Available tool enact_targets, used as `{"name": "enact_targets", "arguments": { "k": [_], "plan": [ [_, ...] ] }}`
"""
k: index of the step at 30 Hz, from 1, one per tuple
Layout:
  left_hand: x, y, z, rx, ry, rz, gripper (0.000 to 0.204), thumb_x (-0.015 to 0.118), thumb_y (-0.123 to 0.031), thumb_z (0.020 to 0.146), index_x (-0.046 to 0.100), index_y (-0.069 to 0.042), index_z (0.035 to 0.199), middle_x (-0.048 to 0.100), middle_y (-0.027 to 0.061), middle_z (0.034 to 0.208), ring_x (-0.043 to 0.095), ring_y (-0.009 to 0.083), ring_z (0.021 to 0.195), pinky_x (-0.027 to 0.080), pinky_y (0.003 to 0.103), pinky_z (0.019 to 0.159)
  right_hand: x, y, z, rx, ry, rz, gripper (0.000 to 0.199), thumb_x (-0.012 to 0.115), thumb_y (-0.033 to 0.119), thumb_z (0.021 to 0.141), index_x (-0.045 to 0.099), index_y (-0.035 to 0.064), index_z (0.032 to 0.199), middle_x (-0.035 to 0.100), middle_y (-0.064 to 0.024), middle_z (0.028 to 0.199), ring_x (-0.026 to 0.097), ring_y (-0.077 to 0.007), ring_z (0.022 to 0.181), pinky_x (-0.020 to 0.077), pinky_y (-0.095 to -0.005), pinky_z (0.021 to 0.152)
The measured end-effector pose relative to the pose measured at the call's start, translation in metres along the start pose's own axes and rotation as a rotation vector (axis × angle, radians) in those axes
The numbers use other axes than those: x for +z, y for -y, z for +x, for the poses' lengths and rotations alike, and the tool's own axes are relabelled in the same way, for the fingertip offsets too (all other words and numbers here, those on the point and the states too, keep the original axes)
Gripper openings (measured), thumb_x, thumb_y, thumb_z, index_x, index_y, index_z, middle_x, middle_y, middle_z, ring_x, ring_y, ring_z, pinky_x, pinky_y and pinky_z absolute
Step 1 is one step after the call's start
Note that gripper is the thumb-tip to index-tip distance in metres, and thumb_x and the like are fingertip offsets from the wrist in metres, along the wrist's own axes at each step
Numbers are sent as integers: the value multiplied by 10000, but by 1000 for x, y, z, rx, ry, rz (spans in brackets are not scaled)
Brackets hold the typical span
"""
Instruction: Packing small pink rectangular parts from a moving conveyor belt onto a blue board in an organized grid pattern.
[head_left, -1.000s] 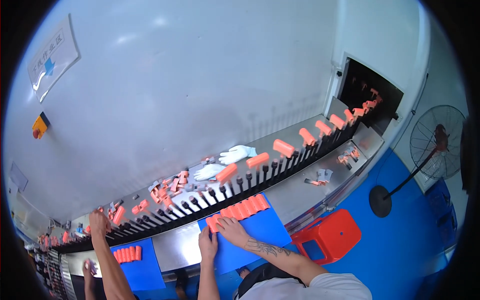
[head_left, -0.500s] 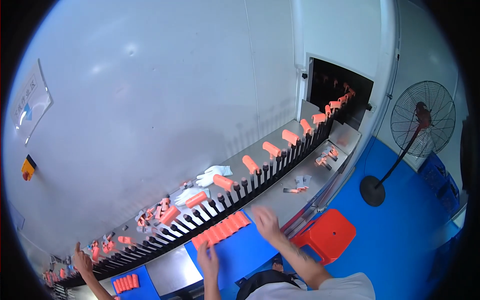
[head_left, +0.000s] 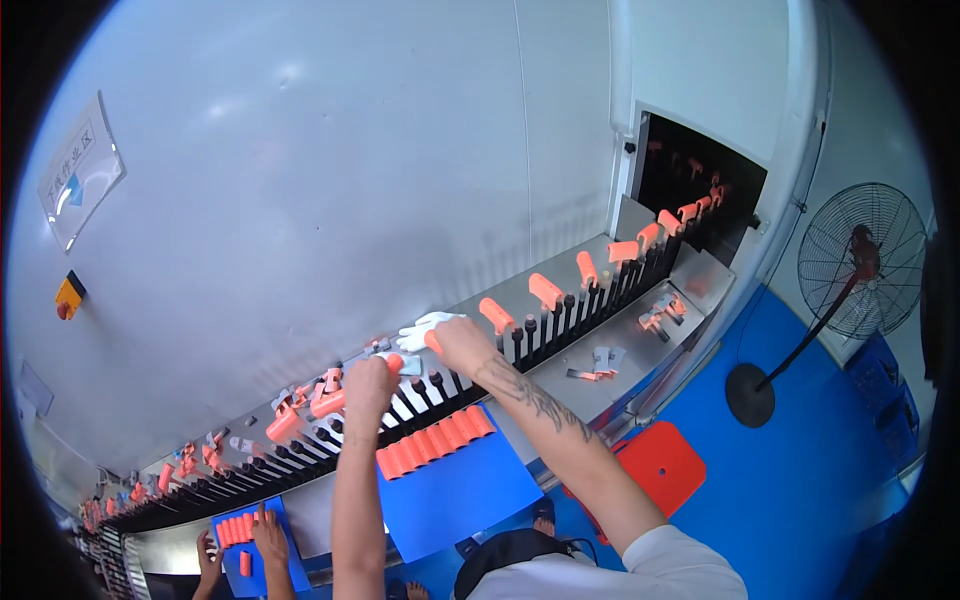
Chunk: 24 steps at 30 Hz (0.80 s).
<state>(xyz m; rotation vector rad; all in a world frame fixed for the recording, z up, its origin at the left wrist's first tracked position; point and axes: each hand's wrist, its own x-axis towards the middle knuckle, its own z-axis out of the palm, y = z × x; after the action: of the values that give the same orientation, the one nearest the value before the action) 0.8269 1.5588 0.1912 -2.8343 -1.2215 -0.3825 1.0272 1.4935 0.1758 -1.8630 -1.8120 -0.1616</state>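
Note:
Both my hands reach out to a row of black upright posts (head_left: 517, 345) that carry orange curved shells (head_left: 545, 291). The fingers of my left hand (head_left: 368, 388) are closed round an orange shell (head_left: 395, 362), whose end shows beside them. To its right, my right hand (head_left: 465, 345) is closed on another orange shell, mostly hidden by the fingers. I cannot tell whether these two shells still touch their posts. Between my forearms and the posts, several orange shells (head_left: 435, 445) lie side by side along the far edge of a blue mat (head_left: 455, 510).
White gloves (head_left: 418, 327) and small orange and grey pieces (head_left: 325, 385) lie behind the posts. More pieces (head_left: 605, 362) rest on the metal ledge at right. At lower left a co-worker's hands (head_left: 268, 538) work over another blue mat (head_left: 285, 525). A red stool (head_left: 665, 465) and fan (head_left: 860, 260) stand right.
My hands have moved from the blue mat up to the posts and closed on shells. The shells on the posts have shifted left. The co-worker's hand has gone from the posts to the mat.

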Motion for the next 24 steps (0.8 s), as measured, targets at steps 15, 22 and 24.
{"name": "enact_targets", "arguments": {
  "k": [15, 22, 24],
  "plan": [
    [147, -57, -152, 453, 66, -372, 319, 676, -121, 796, 714, -153, 1111, 624, 95, 1253, 545, 296, 1212, 400, 501, 1037, 88, 15, -239, 505, -102, 320, 415, 729, 194, 826, 656, -5, 1183, 670, -178, 1051, 635, -382, 990, 516, -439, 887],
    [166, -92, -185, 16, -5, -622, 411, 715, -86, 809, 648, -30, 1211, 524, 214, 1342, 552, 392, 1166, 458, 454, 1004, 94, 24, -267, 533, -109, 256, 380, 699, 202, 856, 641, -13, 1163, 618, -178, 1102, 597, -361, 1016, 496, -428, 913],
    [165, -96, -180, 3, 54, -707, 435, 739, -153, 857, 619, 15, 1239, 508, 228, 1364, 573, 393, 1159, 505, 424, 959, 94, 21, -265, 521, -62, 349, 368, 678, 215, 874, 642, -34, 1142, 625, -193, 1070, 601, -370, 1006, 496, -433, 911]
  ]
}}
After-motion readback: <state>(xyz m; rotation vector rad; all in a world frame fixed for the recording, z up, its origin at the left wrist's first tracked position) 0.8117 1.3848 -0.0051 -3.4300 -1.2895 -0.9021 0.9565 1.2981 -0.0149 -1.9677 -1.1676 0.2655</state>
